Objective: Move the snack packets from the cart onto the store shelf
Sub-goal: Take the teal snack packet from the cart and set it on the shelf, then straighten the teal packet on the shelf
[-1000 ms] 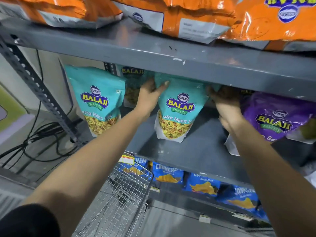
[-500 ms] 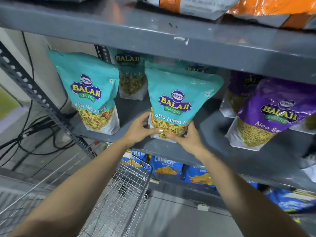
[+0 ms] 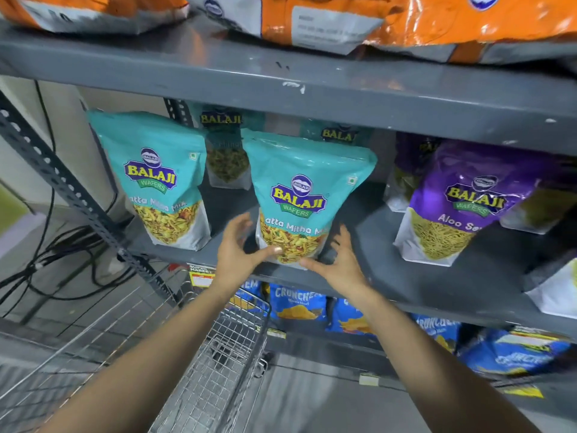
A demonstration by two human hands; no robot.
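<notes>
A teal Balaji snack packet (image 3: 299, 195) stands upright on the grey middle shelf (image 3: 368, 245), near its front edge. My left hand (image 3: 237, 248) is at the packet's lower left with fingers spread, its thumb tip touching the bottom edge. My right hand (image 3: 337, 264) is at the lower right, fingers apart, one fingertip against the packet's base. Neither hand wraps the packet. The wire cart (image 3: 215, 354) sits below my arms against the shelf; I see no packets in the visible part of its basket.
Another teal packet (image 3: 162, 179) stands to the left, with more behind. Purple packets (image 3: 462, 204) fill the right. Orange packets (image 3: 312, 23) lie on the upper shelf, blue packets (image 3: 296, 301) on the lower one. A perforated upright (image 3: 62, 176) and floor cables (image 3: 46, 260) are at left.
My hands slid from the packet's top down to its base, set it upright at the shelf front, and have now spread open, loosening their hold.
</notes>
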